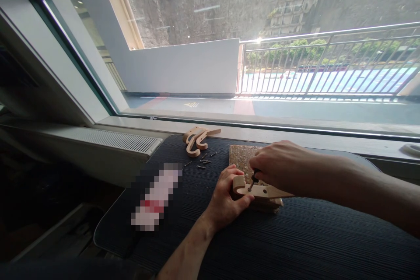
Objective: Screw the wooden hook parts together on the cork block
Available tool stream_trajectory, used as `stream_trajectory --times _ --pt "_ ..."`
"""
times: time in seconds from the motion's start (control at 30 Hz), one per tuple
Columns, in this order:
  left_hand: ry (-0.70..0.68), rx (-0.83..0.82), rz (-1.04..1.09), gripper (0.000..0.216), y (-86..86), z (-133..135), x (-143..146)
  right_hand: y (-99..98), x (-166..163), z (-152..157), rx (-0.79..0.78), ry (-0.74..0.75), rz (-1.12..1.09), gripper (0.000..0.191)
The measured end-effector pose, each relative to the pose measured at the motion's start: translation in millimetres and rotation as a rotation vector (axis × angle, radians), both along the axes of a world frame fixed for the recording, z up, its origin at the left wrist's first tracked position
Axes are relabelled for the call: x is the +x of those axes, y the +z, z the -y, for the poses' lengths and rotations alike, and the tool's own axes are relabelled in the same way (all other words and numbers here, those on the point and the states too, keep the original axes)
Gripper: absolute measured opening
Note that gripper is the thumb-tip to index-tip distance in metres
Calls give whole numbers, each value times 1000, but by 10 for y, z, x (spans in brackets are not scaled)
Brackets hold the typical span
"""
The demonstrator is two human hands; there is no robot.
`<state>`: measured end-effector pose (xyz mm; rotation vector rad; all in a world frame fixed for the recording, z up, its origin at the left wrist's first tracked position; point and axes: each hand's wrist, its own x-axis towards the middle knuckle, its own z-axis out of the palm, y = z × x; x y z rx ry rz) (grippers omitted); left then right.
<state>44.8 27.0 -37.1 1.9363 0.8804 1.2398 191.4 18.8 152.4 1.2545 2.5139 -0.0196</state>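
My left hand is closed around the curled end of a pale wooden hook, with the thumb along its near side. The hook lies on a rough chipboard block on the dark table. In my right hand is a screwdriver, its handle mostly hidden by the fingers. The shaft slants down to a screw at the hook's face, close to the curl. A dark hole shows farther right along the hook. My right wrist passes above the hook's tapered end.
Several similar wooden hooks lie at the table's far edge, with several loose screws in front of them. A blurred pink-and-white item is on the table's left part. Beyond stand a window sill and a vented ledge.
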Motion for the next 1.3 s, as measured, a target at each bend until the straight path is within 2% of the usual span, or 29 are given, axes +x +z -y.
stream_trajectory --times 0.17,0.27,0.47,0.77,0.97,1.13,1.3 --pt "-1 3 8 34 -13 -4 4 16 6 50 36 -28 17 20" --pt "-2 -4 7 34 -9 -11 1 84 -24 86 8 -45 -2 13" --pt "-2 -13 0 33 -5 -12 -2 197 -136 151 -75 -87 18 17" --pt "-8 9 1 32 -7 -7 -2 74 -58 60 -67 -80 -3 13" --pt "-9 15 -8 32 -14 -9 -2 -33 14 20 58 -73 -5 28" --pt "-6 21 -2 32 -21 -12 2 47 11 46 37 -57 -12 14" --pt "-4 2 -3 33 -14 -14 2 126 -70 81 -69 -68 8 15"
